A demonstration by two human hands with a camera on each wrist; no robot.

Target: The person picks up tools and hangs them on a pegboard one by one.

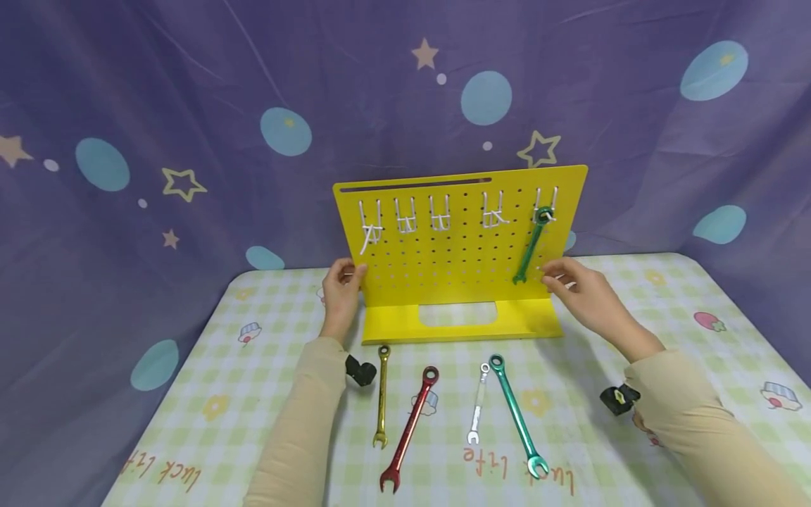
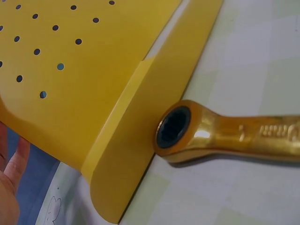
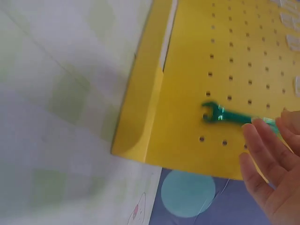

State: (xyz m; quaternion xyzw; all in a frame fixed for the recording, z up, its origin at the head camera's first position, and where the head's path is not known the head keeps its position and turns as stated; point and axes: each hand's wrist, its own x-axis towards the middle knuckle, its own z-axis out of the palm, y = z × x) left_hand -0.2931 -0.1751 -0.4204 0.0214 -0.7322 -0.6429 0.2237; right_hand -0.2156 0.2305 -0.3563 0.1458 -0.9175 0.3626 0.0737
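A yellow pegboard stand (image 1: 443, 271) stands upright on the table with white hooks along its upper part. My left hand (image 1: 342, 292) is at its lower left edge, fingertips right at the rim; in the left wrist view its fingers (image 2: 18, 161) show beside that edge. A green combination wrench (image 1: 531, 250) hangs by its ring end from the rightmost hook, jaw end down and slightly tilted. Near the board's right edge is my right hand (image 1: 586, 296), fingers loosely bent and holding nothing. In the right wrist view its fingers (image 3: 267, 154) overlap part of the green wrench (image 3: 232, 116).
Before the stand lie a gold wrench (image 1: 382, 398), a red wrench (image 1: 410, 429), a small silver wrench (image 1: 478, 405) and a teal wrench (image 1: 516, 412). The gold wrench's ring end is close to the base. A checkered cloth (image 1: 285, 380) covers the table; a purple curtain (image 1: 380, 91) hangs behind.
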